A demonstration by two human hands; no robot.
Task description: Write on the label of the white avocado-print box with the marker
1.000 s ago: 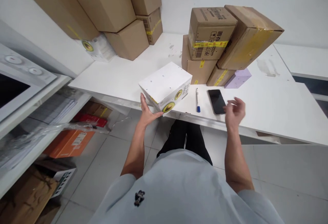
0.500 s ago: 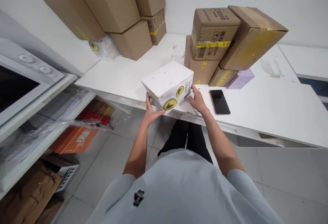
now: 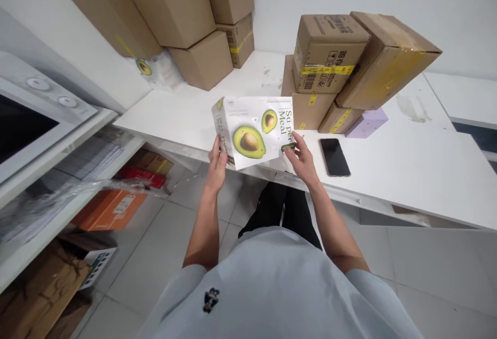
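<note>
A white box printed with avocados (image 3: 252,129) is held up over the front edge of the white table (image 3: 407,173), its printed face turned toward me. My left hand (image 3: 216,165) grips its lower left corner, fingers curled around the side. On the lower right edge my right hand (image 3: 301,158) holds it, fingers against the printed face. A black phone (image 3: 334,157) lies flat on the table just right of my right hand.
Taped cardboard boxes (image 3: 330,59) are stacked behind the phone, with a lilac box (image 3: 367,121) beside them. More cardboard boxes (image 3: 171,13) lean at the back left. A white appliance (image 3: 34,116) sits on shelves at left, above orange (image 3: 108,209) and red packages.
The box was tipped up from resting on the table so its avocado face now points at me. My right hand came in from beside the phone and took the box's right edge.
</note>
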